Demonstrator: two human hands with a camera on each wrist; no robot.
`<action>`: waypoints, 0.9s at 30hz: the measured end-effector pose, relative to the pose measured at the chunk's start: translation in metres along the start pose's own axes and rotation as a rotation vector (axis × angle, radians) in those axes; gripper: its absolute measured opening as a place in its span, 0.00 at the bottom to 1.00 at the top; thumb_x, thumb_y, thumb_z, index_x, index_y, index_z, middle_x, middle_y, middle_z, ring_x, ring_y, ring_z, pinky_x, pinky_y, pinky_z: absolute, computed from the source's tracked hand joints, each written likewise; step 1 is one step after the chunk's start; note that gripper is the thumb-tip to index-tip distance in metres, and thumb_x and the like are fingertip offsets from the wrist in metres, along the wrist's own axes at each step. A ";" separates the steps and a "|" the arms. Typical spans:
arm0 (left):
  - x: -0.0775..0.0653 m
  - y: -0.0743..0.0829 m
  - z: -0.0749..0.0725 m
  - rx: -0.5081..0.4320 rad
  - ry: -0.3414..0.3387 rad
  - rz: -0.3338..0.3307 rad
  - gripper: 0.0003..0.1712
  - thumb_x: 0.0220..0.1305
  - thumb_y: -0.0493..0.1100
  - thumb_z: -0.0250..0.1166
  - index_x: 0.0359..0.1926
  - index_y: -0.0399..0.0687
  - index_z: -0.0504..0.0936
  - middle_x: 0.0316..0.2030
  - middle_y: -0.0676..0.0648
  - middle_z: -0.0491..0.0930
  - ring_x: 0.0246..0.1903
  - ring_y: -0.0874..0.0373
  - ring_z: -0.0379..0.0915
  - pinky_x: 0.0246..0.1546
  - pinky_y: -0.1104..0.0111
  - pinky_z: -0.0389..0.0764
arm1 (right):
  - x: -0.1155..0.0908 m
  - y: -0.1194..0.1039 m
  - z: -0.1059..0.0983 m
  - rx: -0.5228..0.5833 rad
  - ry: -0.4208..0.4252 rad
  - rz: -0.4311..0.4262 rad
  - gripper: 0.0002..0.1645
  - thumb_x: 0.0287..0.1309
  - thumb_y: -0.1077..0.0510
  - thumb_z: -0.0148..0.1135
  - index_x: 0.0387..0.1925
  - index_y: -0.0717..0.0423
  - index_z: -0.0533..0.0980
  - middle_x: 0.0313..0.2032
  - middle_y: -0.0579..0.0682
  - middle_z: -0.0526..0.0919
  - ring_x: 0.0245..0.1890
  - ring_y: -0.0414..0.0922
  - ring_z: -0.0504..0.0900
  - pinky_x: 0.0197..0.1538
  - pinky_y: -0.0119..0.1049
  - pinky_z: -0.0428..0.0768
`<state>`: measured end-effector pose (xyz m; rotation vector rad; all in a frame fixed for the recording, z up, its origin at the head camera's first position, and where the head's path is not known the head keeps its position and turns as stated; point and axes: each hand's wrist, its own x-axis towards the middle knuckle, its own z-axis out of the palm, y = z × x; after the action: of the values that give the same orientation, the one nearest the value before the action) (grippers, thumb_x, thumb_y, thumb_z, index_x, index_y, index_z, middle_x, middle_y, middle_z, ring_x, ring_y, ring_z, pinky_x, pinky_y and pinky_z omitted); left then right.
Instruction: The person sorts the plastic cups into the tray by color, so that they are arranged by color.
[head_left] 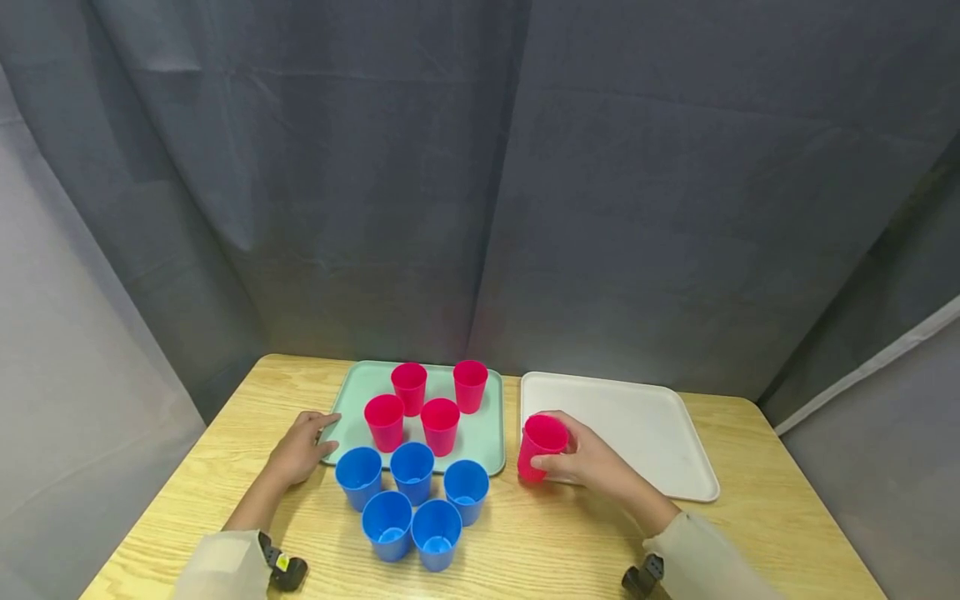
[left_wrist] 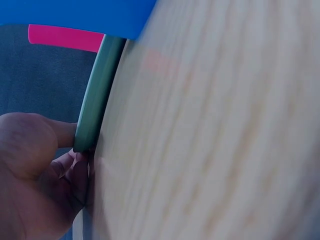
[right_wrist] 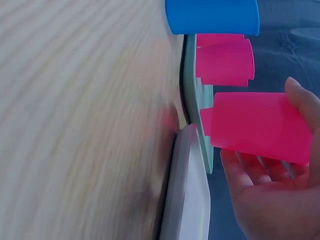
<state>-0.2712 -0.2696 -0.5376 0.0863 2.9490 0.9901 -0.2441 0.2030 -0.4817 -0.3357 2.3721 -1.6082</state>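
Note:
My right hand (head_left: 592, 458) holds a red cup (head_left: 542, 446) upright, thumb on its near side and fingers round the far side. In the right wrist view the held cup (right_wrist: 260, 125) is raised off the table, near the white tray's left front corner. At the left edge of the pale green tray (head_left: 345, 429), my left hand (head_left: 298, 450) grips the rim; the left wrist view shows the thumb and fingers (left_wrist: 75, 172) at that rim (left_wrist: 95, 95). Several red cups (head_left: 385, 423) stand upright on the green tray.
Several blue cups (head_left: 390, 525) stand mouth up, close together on the wooden table (head_left: 540, 550) in front of the green tray. A white tray (head_left: 622, 429) lies to the right. Behind the table hangs a grey curtain (head_left: 600, 250).

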 end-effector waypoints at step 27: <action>0.001 -0.001 0.001 -0.006 0.002 0.006 0.29 0.72 0.37 0.65 0.71 0.38 0.72 0.61 0.32 0.68 0.57 0.37 0.71 0.60 0.40 0.76 | 0.061 -0.009 0.047 0.037 0.026 -0.028 0.40 0.53 0.53 0.80 0.65 0.50 0.72 0.55 0.49 0.82 0.54 0.48 0.81 0.56 0.45 0.84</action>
<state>-0.2726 -0.2703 -0.5390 0.0935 2.9493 1.0004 -0.2851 0.1389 -0.4946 -0.3443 2.3633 -1.6769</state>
